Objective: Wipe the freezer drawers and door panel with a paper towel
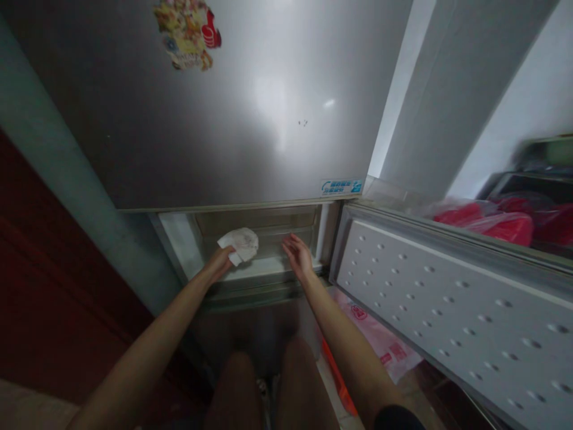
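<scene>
A crumpled, smudged white cloth (243, 243) is held in my left hand (220, 263), at the left part of an opened fridge compartment (268, 239). Whether it is fabric or paper is hard to tell. My right hand (299, 255) is at the compartment's right side, fingers loosely bent and apart, with nothing visible in it. The compartment's lower white edge (264, 264) runs below both hands. To the right, the compartment door (430, 286) stands swung out, its dimpled grey inner panel facing up toward me.
Above is the closed grey fridge door (242, 119) with a colourful sticker (185, 33). Pink plastic bags (371, 334) lie under the swung-out door on the right. Red bags (492, 221) sit beyond it. A dark red wooden panel (58, 280) stands at the left.
</scene>
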Demonstrator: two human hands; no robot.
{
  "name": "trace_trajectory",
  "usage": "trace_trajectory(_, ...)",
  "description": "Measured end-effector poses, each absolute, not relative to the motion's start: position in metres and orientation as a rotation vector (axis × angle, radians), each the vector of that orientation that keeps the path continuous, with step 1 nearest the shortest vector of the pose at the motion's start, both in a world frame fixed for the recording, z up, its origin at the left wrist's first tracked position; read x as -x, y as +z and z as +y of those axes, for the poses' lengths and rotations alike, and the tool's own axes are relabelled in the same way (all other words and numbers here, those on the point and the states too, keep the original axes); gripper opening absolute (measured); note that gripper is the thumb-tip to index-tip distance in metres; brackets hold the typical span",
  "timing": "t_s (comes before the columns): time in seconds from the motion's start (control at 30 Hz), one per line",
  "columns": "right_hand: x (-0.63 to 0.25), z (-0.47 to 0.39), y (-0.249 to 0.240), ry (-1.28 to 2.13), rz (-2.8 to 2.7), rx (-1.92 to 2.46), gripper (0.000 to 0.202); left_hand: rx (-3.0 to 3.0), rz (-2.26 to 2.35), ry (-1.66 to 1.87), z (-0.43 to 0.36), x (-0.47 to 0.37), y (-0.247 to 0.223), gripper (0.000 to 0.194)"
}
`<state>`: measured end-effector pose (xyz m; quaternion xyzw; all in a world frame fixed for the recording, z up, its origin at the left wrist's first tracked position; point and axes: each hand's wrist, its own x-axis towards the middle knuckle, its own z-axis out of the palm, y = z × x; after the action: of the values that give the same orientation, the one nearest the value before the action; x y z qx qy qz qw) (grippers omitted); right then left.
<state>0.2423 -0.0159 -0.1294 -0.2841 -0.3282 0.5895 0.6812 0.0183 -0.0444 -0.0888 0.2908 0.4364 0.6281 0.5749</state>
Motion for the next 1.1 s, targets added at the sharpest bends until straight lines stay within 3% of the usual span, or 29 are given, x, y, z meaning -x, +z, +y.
trace_trajectory(0.53, -0.255, -0.025, -0.135, 1.321, -0.782, 0.64, 0.026, -0.662, 1.052, 1.517, -0.048, -0.021, -0.091, 0.052)
trace_trajectory(0.87, -0.329, -0.181, -0.155, 1.244, -1.136, 0.892, 0.019, -0.692, 1.026, 1.365, -0.12, -0.054, -0.101, 0.046)
trace_trajectory(1.1, -0.431, -0.314, -0.102, 0.395, -1.369, 1.304, 0.023, -0.784, 1.038, 1.235, -0.142, -0.126, -0.099, 0.032)
